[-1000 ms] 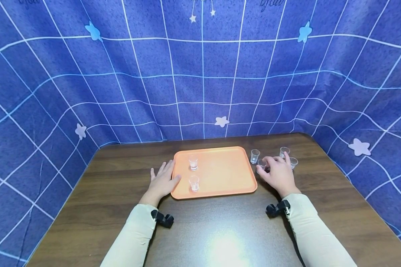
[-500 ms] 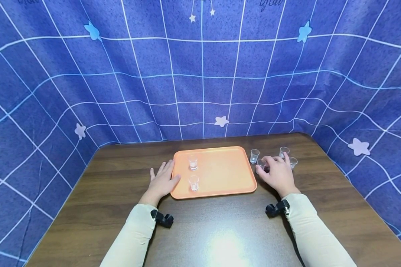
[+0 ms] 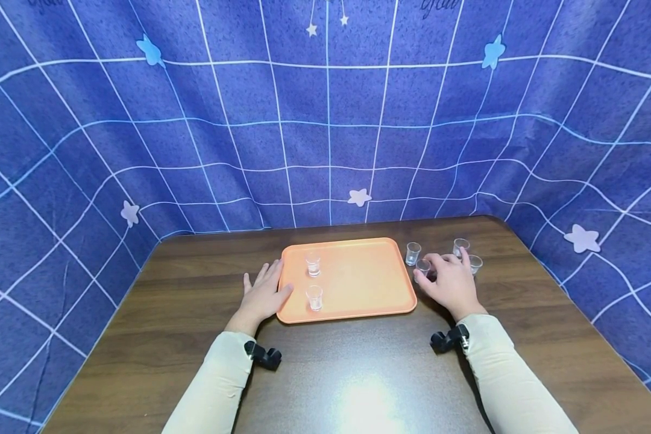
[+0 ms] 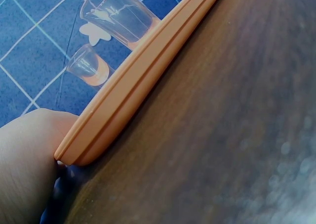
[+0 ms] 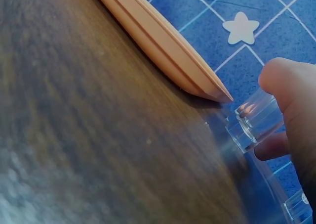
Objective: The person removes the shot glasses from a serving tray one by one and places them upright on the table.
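My left hand lies at the left edge of the orange tray, fingers straight and thumb over the rim. Two clear shot glasses stand upright on the tray's left part, a back one and a front one. Beyond the tray's right edge, my right hand pinches another shot glass between thumb and fingers. In the right wrist view its base is low, at the tabletop. A further shot glass stands just behind it.
Two more shot glasses, one at the back and one in front of it, stand beside my right fingers, partly covered. The wooden table ends at a blue gridded curtain behind and at both sides.
The right thumb and the shot glass it pinches have shifted very slightly left. My left hand, the tray and the other shot glasses look unchanged.
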A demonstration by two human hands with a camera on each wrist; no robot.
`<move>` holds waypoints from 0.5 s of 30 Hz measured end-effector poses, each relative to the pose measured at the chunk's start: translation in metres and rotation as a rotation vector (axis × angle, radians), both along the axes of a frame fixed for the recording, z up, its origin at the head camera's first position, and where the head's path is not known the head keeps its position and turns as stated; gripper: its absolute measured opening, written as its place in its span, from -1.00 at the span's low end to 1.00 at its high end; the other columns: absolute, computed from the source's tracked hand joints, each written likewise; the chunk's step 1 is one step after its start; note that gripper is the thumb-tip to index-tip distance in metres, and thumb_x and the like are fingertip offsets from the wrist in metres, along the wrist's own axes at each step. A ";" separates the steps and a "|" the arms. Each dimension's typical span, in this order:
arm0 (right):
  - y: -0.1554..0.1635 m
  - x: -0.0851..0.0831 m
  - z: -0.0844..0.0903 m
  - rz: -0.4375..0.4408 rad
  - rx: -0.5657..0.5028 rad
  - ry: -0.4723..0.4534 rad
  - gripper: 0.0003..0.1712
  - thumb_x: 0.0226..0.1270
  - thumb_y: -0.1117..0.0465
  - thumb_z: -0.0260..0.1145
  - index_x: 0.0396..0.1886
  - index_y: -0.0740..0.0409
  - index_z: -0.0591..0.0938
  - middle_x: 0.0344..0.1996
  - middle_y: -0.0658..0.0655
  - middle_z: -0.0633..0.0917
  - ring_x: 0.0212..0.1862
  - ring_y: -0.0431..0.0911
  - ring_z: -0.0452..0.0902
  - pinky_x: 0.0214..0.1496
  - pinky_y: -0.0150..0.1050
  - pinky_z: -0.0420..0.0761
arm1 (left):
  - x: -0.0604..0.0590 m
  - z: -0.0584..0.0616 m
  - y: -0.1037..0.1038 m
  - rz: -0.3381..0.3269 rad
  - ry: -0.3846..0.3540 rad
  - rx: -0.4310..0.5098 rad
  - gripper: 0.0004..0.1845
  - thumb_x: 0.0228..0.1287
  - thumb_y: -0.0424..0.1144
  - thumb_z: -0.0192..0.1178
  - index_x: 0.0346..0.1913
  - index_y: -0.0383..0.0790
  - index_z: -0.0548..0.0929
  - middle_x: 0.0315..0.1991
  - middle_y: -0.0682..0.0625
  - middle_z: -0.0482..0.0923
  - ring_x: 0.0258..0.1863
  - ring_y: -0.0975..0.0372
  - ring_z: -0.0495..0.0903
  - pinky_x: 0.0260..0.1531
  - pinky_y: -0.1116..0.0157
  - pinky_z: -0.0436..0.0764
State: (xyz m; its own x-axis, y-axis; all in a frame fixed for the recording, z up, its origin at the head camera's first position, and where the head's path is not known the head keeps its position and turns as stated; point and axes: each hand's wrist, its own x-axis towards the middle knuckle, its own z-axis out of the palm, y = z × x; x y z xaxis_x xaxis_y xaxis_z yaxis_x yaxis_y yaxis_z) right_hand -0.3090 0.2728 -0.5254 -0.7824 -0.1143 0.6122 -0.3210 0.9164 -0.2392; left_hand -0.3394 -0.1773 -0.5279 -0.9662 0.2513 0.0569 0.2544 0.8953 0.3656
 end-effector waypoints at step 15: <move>-0.012 -0.003 0.009 -0.052 -0.053 0.080 -0.43 0.17 -0.25 0.32 -0.09 0.12 0.65 -0.23 0.14 0.77 0.09 0.21 0.50 0.50 0.30 -0.07 | -0.002 -0.002 -0.002 -0.002 0.000 0.006 -0.17 0.49 0.16 -0.05 0.64 -0.12 -0.02 0.61 -0.14 0.02 0.60 -0.09 -0.11 0.38 -0.36 -0.43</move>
